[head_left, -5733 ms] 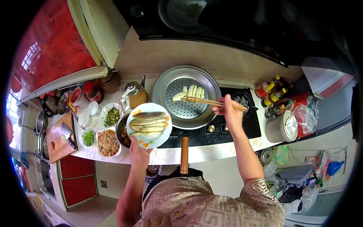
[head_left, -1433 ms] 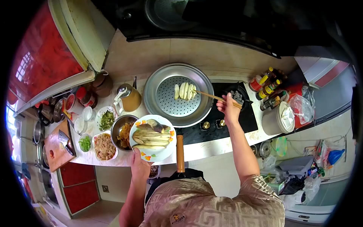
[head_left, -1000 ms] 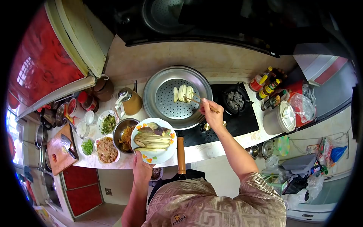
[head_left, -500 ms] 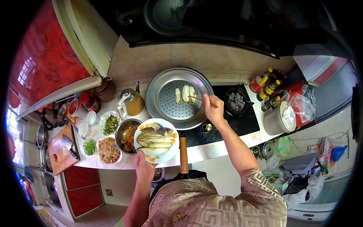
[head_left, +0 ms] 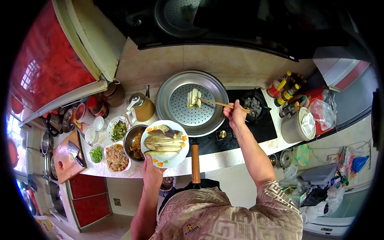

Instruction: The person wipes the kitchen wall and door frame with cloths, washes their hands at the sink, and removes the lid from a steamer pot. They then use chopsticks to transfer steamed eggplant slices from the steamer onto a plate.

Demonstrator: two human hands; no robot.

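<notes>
My left hand (head_left: 153, 173) grips the lower left rim of a white flowered plate (head_left: 176, 161), held at the counter's front edge. Pale eggplant strips (head_left: 163, 145) lie on it, with some purple skin showing at the top. My right hand (head_left: 237, 114) is closed around wooden chopsticks (head_left: 216, 103), which point left into the steamer. Their tips meet a small bunch of pale eggplant pieces (head_left: 194, 98) on the perforated floor of the metal steamer (head_left: 182, 114); whether they pinch a piece I cannot tell.
A wooden handle (head_left: 195, 160) sticks out toward me below the steamer. On the left are a metal bowl (head_left: 131, 142), a bowl of minced meat (head_left: 117, 157), chopped greens (head_left: 96, 154) and a knife (head_left: 76, 152) on a board. Right stand a burner (head_left: 253, 107), sauce bottles (head_left: 287, 95) and a bin (head_left: 294, 130).
The eggplant pieces in the steamer, spread apart before, now sit bunched closer together toward the left. My right hand has shifted right and slightly down with the chopsticks. My left hand still holds the plate.
</notes>
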